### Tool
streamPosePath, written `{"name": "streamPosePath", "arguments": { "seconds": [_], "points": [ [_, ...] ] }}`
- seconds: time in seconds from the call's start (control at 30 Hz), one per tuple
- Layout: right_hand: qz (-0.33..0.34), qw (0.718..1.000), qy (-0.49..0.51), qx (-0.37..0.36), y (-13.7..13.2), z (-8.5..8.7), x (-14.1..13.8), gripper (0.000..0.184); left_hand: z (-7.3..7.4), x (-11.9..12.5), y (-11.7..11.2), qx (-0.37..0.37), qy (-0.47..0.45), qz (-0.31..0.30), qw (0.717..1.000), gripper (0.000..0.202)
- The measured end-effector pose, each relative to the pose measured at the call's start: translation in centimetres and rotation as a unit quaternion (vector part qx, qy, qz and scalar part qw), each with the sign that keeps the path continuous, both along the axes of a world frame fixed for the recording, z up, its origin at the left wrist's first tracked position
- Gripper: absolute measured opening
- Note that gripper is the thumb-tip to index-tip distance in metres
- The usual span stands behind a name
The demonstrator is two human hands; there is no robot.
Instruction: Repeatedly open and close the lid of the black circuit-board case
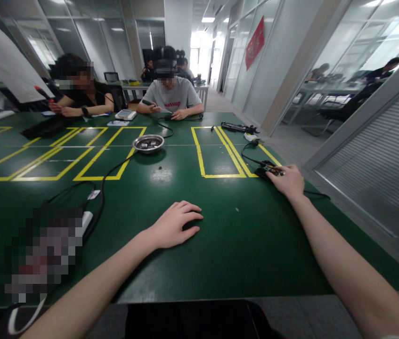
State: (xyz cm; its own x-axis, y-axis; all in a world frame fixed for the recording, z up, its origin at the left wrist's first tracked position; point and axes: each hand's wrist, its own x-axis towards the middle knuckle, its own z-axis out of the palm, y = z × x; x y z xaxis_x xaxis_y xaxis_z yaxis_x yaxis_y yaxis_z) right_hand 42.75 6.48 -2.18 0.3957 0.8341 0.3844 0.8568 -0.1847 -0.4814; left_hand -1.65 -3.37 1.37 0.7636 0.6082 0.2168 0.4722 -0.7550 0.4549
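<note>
My left hand rests palm down on the green table, fingers loosely spread, holding nothing. My right hand reaches out to the right side of the table and lies over a small black device with a circuit board and cable; its fingers curl around the device. A black cable runs from the device back toward a small white block near the yellow tape lines.
A metal bowl with small parts stands mid-table. A white power strip and black cables lie at the left. A black tool lies far right. Two people sit across the table, working. The table's right edge is close to my right hand.
</note>
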Motion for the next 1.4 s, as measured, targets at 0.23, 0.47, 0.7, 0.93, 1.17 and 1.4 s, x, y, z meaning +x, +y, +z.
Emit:
{"name": "streamPosePath", "arguments": {
  "seconds": [0.23, 0.47, 0.7, 0.93, 1.17, 1.4],
  "points": [
    [-0.004, 0.997, -0.037, -0.064, -0.4, 0.5, -1.9, 0.040, -0.1, 0.0, 0.0, 0.001, 0.007, 0.005, 1.000, 0.025],
    [0.200, 0.977, -0.048, -0.055, -2.7, 1.2, -9.9, 0.029, -0.3, 0.0, 0.4, 0.008, -0.019, 0.001, 1.000, 0.021],
    [0.560, 0.828, -0.014, -0.037, -9.3, 1.8, -21.1, 0.024, 0.8, -0.7, 0.5, 0.068, -0.075, 0.001, 0.995, 0.035],
    [0.581, 0.814, 0.026, 0.016, -10.7, 2.1, -21.5, 0.028, 0.8, -0.9, 0.5, 0.050, -0.001, -0.005, 0.999, 0.059],
    [0.492, 0.868, -0.035, 0.052, -8.8, 2.3, -19.3, 0.035, 0.0, -1.1, 1.0, 0.066, 0.004, 0.034, 0.997, 0.061],
    [0.489, 0.869, -0.065, 0.043, -8.0, 1.9, -19.3, 0.035, -0.2, -1.1, 1.6, 0.093, -0.023, 0.029, 0.995, 0.047]
  ]
}}
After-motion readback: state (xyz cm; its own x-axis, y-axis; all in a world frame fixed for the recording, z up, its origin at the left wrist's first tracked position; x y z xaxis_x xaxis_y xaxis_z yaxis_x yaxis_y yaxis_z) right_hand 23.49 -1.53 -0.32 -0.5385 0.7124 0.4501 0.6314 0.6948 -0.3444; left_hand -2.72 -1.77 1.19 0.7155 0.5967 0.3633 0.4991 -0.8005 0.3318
